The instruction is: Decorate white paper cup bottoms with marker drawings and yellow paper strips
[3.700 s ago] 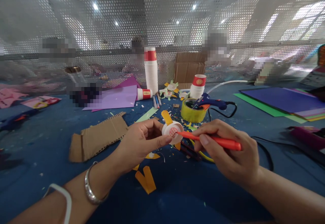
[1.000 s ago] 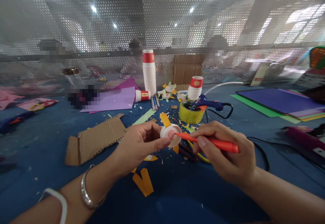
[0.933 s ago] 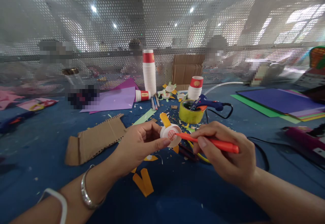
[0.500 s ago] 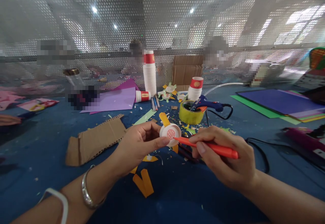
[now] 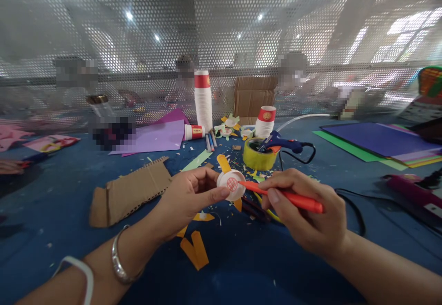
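My left hand is closed on the rim of a small white cut-down paper cup bottom, thumb in front and fingers behind. A red criss-cross pattern inside a circle is drawn on its face. One orange paper strip sticks out at its top and another orange piece shows below. My right hand grips a red marker like a pen, its tip at the cup piece just right of the drawing; whether it touches cannot be told. Orange paper strips lie on the table below.
Corrugated cardboard lies left. Behind are a tall paper cup stack, a shorter one, yellow tape with a blue glue gun on it, and markers. Coloured sheets lie right. Black cables run beside my right hand.
The marker tip has shifted slightly up and right, from the drawing's edge to just beside it. My left hand holds the cup piece almost still.
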`<state>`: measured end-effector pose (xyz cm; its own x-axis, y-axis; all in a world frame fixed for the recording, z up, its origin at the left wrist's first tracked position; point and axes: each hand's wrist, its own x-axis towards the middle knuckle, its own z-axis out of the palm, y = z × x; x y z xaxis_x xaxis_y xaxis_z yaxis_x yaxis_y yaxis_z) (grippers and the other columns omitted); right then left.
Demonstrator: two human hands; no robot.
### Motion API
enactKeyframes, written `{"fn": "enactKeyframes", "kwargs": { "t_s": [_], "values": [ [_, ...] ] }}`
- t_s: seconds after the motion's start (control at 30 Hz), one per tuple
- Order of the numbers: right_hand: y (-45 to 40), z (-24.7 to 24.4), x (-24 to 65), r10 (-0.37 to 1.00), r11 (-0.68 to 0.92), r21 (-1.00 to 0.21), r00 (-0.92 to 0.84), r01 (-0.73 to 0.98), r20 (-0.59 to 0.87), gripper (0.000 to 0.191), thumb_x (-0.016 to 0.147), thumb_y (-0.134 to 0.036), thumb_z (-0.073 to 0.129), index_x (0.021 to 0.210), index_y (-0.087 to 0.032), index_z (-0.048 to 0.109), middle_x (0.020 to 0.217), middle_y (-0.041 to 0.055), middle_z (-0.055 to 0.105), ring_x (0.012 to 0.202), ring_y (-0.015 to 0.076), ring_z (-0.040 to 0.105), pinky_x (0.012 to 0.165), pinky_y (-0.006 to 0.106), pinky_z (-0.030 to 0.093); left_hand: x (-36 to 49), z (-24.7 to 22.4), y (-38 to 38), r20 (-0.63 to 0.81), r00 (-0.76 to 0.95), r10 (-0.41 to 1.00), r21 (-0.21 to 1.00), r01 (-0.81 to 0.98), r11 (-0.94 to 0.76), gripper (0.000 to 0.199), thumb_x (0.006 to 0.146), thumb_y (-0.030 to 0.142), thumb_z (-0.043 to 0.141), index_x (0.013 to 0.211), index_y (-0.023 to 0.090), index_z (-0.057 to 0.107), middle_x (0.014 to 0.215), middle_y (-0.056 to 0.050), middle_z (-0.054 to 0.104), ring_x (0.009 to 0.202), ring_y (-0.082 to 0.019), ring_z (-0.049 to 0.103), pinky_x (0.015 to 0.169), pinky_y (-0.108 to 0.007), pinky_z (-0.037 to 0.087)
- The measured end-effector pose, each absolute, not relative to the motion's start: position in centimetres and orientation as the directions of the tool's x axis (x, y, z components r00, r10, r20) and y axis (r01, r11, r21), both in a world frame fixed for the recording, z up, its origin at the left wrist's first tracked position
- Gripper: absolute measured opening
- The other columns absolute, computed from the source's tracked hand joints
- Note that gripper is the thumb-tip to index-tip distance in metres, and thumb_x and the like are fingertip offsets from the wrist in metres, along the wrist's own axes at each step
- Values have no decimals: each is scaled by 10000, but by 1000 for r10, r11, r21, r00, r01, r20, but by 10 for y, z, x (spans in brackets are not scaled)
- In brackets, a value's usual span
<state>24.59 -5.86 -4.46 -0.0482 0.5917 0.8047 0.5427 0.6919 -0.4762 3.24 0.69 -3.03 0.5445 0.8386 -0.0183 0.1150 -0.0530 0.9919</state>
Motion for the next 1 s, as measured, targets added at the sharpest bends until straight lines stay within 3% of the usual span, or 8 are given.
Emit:
{"fn": "enactKeyframes", "kwargs": {
  "t_s": [0.27, 0.53, 0.7, 1.0],
  "values": [
    [-58, -41, 246, 584, 678, -450, -53, 581, 810, 123, 856, -125, 562, 867, -196, 662, 631, -9, 683, 519, 129, 640, 490, 255, 494, 34, -27, 3, -24, 536, 844, 992, 117, -46, 282, 775, 402, 788, 846, 167, 650, 815, -1, 663, 755, -116, 576, 703, -255, 431],
    [-58, -41, 245, 511, 641, -341, -51, 688, 858, 121, 849, -123, 568, 859, -218, 641, 641, -21, 676, 564, 134, 656, 580, 274, 519, 35, -26, 3, -28, 546, 837, 997, 73, -14, 257, 757, 363, 803, 836, 172, 649, 850, -7, 704, 778, -123, 619, 737, -252, 457],
    [-60, -38, 244, 478, 696, -293, -119, 656, 870, 151, 846, -95, 552, 877, -226, 621, 617, -30, 645, 540, 132, 636, 554, 268, 522, 35, -24, 1, -42, 528, 848, 998, 69, 7, 280, 744, 367, 813, 833, 165, 641, 837, -8, 700, 751, -116, 605, 706, -243, 448],
    [-63, -36, 240, 446, 746, -246, -189, 619, 875, 234, 829, -55, 554, 962, -239, 611, 743, -2, 732, 616, 154, 677, 600, 292, 565, 35, -26, 1, -70, 535, 842, 996, 91, 25, 303, 735, 374, 823, 848, 154, 647, 825, -12, 680, 719, -104, 579, 668, -236, 430]
  ]
}}
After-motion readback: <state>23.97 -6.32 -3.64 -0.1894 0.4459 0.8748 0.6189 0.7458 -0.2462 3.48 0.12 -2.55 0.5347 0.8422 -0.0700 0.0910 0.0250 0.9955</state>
